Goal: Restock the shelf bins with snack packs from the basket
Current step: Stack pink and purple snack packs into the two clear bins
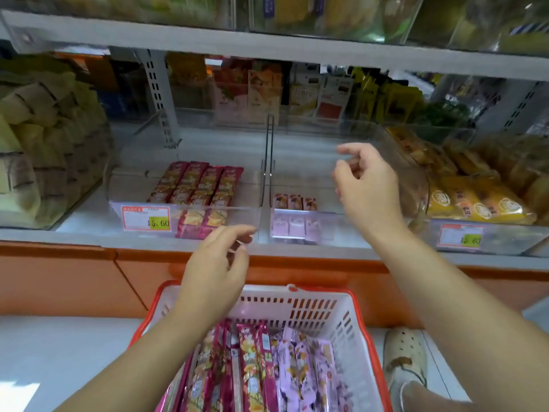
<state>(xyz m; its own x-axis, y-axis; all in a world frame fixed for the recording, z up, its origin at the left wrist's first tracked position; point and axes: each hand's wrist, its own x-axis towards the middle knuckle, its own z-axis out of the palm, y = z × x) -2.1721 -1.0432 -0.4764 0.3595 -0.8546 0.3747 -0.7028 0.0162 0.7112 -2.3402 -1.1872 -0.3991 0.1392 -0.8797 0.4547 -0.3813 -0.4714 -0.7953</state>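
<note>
- The snack packs are lying in two groups in the basket (367, 331) at the bottom of the view: dark red packs (249, 373) on the left and lilac packs (306, 370) on the right.
- The left hand (214, 272) is hovering over the basket's far rim, its fingers loosely curled, slightly apart and holding nothing.
- The right hand (365, 182) is hanging higher, in front of the right clear bin (297, 162), its fingers relaxed and apart, also holding nothing.
- A few lilac shelf packs (294, 202) are sitting at the front of that bin.
- The left clear bin (116, 200) is holding rows of red shelf packs (196, 185) and wearing a price tag (146, 217) on its front.
- Yellow packs (475, 200) are filling the bin further right.
- A pale perforated shoe (405, 355) is showing on the floor just beside the basket.
</note>
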